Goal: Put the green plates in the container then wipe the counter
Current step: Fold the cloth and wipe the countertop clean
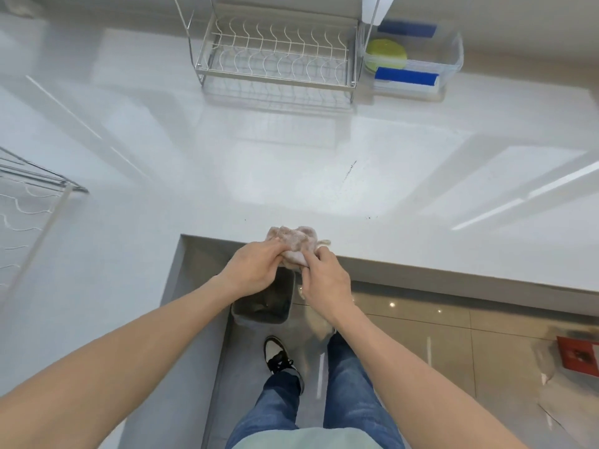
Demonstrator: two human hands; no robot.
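Green plates (385,53) lie stacked inside a clear plastic container (452,50) with blue handles at the far right of the white counter (291,176). A crumpled pinkish cloth (296,241) sits at the counter's near edge. My left hand (256,268) and my right hand (324,280) both grip the cloth's near side, above a small dark bin (262,307) on the floor. A few dark specks (350,168) mark the counter right of centre.
An empty wire dish rack (275,59) stands at the back, left of the container. Another wire rack (29,202) juts in at the left edge. A red object (577,356) lies on the tiled floor at right.
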